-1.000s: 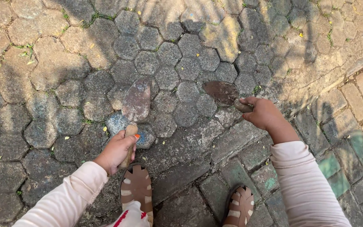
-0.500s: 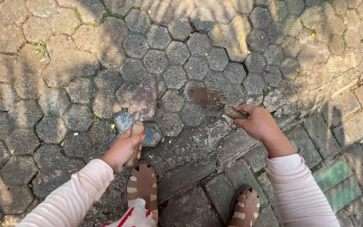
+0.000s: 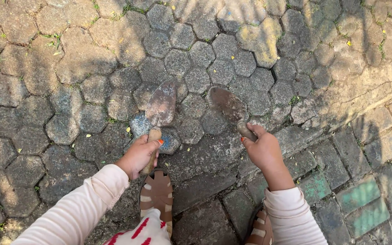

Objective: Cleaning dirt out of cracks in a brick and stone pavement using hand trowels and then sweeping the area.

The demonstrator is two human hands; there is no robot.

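Head view: two hands, each gripping a rusty trowel over hexagonal paving.

The left hand [image 3: 137,155] is clenched around the wooden handle of the left trowel [image 3: 161,108], whose blade points toward 12 o'clock and lies on the paving stones [image 3: 82,59]. The right hand [image 3: 264,152] grasps the handle of the right trowel [image 3: 227,105], its blade angled toward 11 o'clock, near the other blade but apart from it. Brown sandals [image 3: 158,195] stand at 6 o'clock, just below the hands.
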